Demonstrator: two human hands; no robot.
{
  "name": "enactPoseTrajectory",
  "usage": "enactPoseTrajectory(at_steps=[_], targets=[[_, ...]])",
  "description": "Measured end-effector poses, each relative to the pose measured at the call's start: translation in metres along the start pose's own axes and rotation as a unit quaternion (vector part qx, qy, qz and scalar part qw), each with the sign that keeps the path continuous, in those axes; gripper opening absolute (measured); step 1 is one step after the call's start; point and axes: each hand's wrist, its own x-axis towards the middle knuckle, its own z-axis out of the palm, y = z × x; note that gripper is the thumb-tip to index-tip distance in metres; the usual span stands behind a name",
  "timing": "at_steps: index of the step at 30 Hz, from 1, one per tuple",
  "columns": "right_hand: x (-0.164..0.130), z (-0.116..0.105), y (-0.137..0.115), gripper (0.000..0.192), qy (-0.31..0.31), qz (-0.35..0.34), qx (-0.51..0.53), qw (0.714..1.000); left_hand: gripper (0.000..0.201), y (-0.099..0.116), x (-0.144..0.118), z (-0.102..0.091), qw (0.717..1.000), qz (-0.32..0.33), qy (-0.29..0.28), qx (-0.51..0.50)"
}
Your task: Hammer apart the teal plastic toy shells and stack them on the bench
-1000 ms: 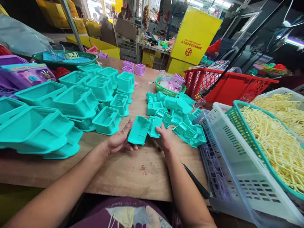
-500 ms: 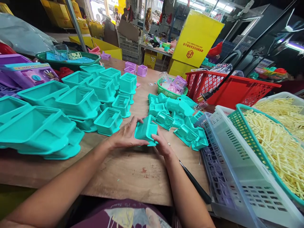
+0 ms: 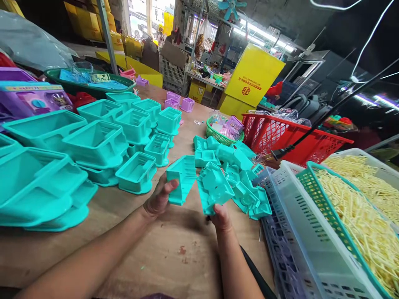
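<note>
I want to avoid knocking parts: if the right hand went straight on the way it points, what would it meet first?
Likely the pile of turquoise parts beyond it, with the held turquoise piece ahead of the right hand; the gap in depth is unclear.

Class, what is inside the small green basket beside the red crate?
Purple pieces and clear plastic show inside the small green basket; whatever lies beneath them is covered.
</note>
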Motion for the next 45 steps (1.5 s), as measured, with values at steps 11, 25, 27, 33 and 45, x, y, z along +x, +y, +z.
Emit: enactPoseTrajectory(at_steps=[11,25,27,33,45], targets=[[-0.006,0.002,0.000,0.090,-0.002,0.005,-0.044,0.999,0.077,0.020,-0.005,0.002,0.988,0.042,-0.111,0.101],[-0.003,0.021,-0.022,0.115,-0.026,-0.024,-0.051,0.998,0.092,0.016,-0.008,0.004,0.976,0.077,-0.166,0.122],[-0.002,0.024,-0.026,0.119,-0.035,-0.028,-0.051,0.998,0.090,0.015,-0.009,0.004,0.976,0.088,-0.166,0.110],[-0.002,0.025,-0.027,0.118,-0.066,-0.037,-0.060,0.995,0.101,0.007,-0.012,0.010,0.971,0.083,-0.186,0.125],[-0.006,0.025,-0.025,0.110,-0.083,-0.019,-0.052,0.995,0.099,0.006,-0.017,0.009,0.972,0.073,-0.185,0.126]])
